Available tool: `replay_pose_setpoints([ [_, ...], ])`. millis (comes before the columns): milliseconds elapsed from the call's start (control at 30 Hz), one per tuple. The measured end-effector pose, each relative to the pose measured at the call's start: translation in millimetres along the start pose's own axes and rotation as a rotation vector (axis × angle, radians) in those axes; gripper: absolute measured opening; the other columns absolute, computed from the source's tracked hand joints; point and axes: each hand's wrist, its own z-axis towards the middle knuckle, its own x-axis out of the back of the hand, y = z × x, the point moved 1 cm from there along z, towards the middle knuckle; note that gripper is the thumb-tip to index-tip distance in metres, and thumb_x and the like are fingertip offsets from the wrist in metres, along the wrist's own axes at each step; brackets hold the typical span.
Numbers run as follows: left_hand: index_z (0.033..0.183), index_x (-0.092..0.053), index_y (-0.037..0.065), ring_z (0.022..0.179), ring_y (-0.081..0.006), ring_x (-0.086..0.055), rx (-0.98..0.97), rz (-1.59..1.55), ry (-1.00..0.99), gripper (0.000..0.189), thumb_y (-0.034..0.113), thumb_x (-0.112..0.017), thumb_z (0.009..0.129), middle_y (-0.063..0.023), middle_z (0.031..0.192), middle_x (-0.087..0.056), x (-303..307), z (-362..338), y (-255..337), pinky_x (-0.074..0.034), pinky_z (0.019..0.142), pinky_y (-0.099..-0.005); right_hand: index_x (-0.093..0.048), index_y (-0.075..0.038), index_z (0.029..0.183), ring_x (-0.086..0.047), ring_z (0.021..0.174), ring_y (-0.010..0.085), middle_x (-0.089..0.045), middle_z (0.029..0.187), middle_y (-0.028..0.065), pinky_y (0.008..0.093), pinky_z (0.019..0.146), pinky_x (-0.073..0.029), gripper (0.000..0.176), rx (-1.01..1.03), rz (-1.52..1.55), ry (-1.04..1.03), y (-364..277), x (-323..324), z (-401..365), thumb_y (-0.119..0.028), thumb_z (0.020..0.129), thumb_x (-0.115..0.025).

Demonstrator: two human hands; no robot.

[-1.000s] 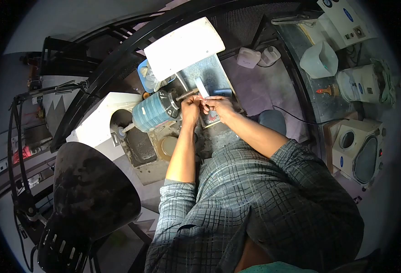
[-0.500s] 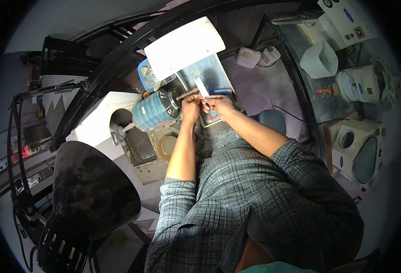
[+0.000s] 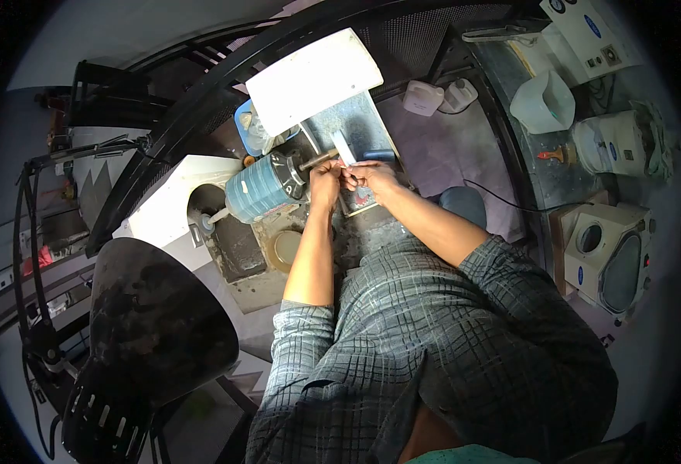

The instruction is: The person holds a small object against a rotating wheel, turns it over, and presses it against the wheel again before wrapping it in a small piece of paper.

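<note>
My left hand point(image 3: 324, 184) and my right hand point(image 3: 373, 178) meet just below a white wheel point(image 3: 343, 147) on the shaft point(image 3: 317, 159) of a blue-bodied bench motor point(image 3: 257, 190). Both hands are closed, fingertips together. Between them, against the wheel's lower edge, shows a small reddish bit; the rest of what they pinch is hidden by the fingers. The wheel turns inside a metal tray point(image 3: 377, 138) under a white hood point(image 3: 313, 81). Something red point(image 3: 361, 196) lies in the tray below my hands.
A black lamp shade point(image 3: 159, 321) stands close on the left. A white housing point(image 3: 174, 201) sits at the motor's other end, beside a round dish point(image 3: 285, 247). Behind are a blue basin point(image 3: 244, 127) and plastic jugs point(image 3: 423, 97). Machines point(image 3: 607, 255) line the right side.
Hardly anything differs. Both hands keep their place at the wheel, with only a slight shift of the whole view.
</note>
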Motion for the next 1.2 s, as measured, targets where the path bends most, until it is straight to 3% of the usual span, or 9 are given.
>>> replay_pose_setpoints([
  [400,0.082,-0.053,-0.005,0.052,-0.0206,-0.056,0.019,-0.062,0.07,0.019,0.007,-0.04,0.089,-0.0116,0.067,-0.056,-3.5,2.9,-12.9,-0.048,0.049,-0.03,-0.06,0.004,0.077,-0.049,0.05,0.0121,-0.06,0.069,0.0101,0.0267,0.044,-0.039,0.005,0.0,0.053,-0.038,2.1,11.6,12.0,-0.001,0.076,-0.06],
  [500,0.082,-0.052,-0.005,0.054,-0.022,-0.057,0.018,-0.125,0.1,0.017,0.005,-0.04,0.088,-0.0131,0.069,-0.057,-10.0,0.2,-17.1,-0.049,0.05,-0.0309,-0.058,0.006,0.08,-0.047,0.049,0.0114,-0.059,0.069,0.0102,0.0263,0.043,-0.036,0.005,-0.03,0.031,-0.007,-7.8,9.4,7.5,0.003,0.077,-0.057],
  [567,0.082,-0.051,-0.005,0.055,-0.0226,-0.057,0.016,-0.157,0.114,0.016,0.005,-0.04,0.088,-0.0139,0.07,-0.058,-15.6,-1.7,-19.6,-0.049,0.051,-0.0313,-0.053,0.007,0.081,-0.049,0.05,0.0132,-0.058,0.069,0.0137,0.0272,0.041,-0.039,0.006,-0.03,-0.097,0.138,-38.4,-10.0,-19.9,0.006,0.076,-0.056],
  [633,0.083,-0.05,-0.006,0.057,-0.0235,-0.058,0.008,-0.286,0.173,0.013,0.0,-0.039,0.086,-0.0147,0.072,-0.058,-19.1,-2.0,-25.1,-0.05,0.052,-0.0316,-0.05,0.006,0.084,-0.051,0.05,0.0155,-0.058,0.07,0.016,0.0282,0.04,-0.041,0.012,-0.052,0.057,0.016,-24.0,9.0,5.9,0.008,0.075,-0.057],
  [700,0.086,-0.049,-0.007,0.06,-0.0246,-0.059,-0.025,-0.331,0.149,0.012,-0.003,-0.038,0.083,-0.0161,0.075,-0.058,-19.8,-1.4,-29.5,-0.05,0.053,-0.0314,-0.05,0.007,0.083,-0.052,0.051,0.0169,-0.058,0.07,0.0175,0.0294,0.04,-0.042,0.012,-0.039,-0.086,0.097,-34.4,6.4,2.5,0.009,0.074,-0.057],
  [867,0.089,-0.048,-0.007,0.068,-0.0271,-0.062,0.068,-0.481,0.216,0.012,-0.003,-0.039,0.083,-0.0179,0.081,-0.059,-25.0,-0.9,-29.4,-0.052,0.06,-0.0316,-0.053,0.006,0.082,-0.056,0.059,0.0177,-0.059,0.074,0.0157,0.0285,0.048,-0.045,0.011,-0.067,-0.235,0.041,-50.0,6.0,4.8,0.008,0.072,-0.058],
  [1033,0.089,-0.048,-0.005,0.069,-0.0278,-0.062,0.096,-0.548,0.224,0.01,-0.004,-0.04,0.083,-0.0181,0.08,-0.059,-26.0,-2.6,-28.7,-0.054,0.062,-0.0326,-0.057,0.006,0.081,-0.057,0.062,0.0147,-0.06,0.075,0.0122,0.0258,0.054,-0.047,0.012,0.071,-0.516,0.114,-42.7,13.1,15.4,0.001,0.07,-0.062],
  [1200,0.09,-0.048,-0.004,0.07,-0.0271,-0.062,0.064,-0.596,0.221,0.009,-0.005,-0.041,0.084,-0.0171,0.083,-0.059,-25.6,-7.3,-41.1,-0.055,0.065,-0.0344,-0.06,0.004,0.082,-0.056,0.055,0.0113,-0.06,0.066,0.0088,0.023,0.048,-0.045,0.012,0.102,-0.604,0.072,-52.3,1.9,-15.2,-0.002,0.072,-0.063],
])
